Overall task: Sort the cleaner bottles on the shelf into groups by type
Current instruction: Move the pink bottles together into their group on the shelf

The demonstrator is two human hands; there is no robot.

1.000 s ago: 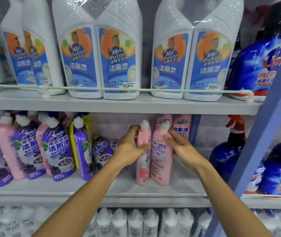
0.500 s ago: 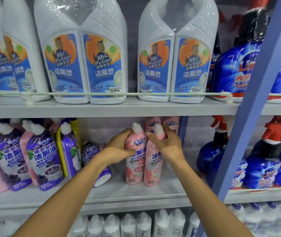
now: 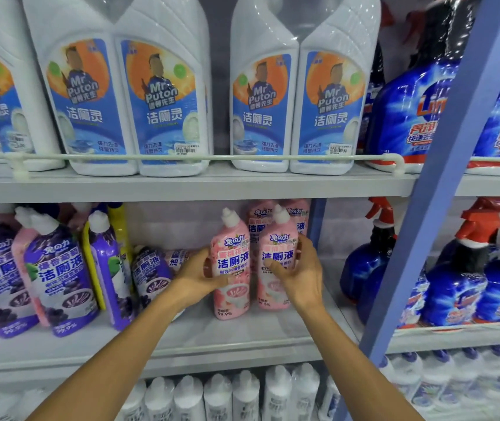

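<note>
Pink left bottle (image 3: 232,268) and pink right bottle (image 3: 277,256) stand side by side on the middle shelf (image 3: 242,338). The left hand (image 3: 195,279) grips one and the right hand (image 3: 302,275) grips the other, lower down than before. Their labels read 洁厕液, and the white bottles (image 3: 163,101) above say Mr Puton.

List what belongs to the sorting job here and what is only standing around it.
In the job: left hand gripping the left pink bottle; right hand gripping the right pink bottle; purple bottles on the left; tipped purple bottle beside them.

Just standing by: white Mr Puton bottles above; blue spray bottles; blue post; white-capped bottles below.
</note>
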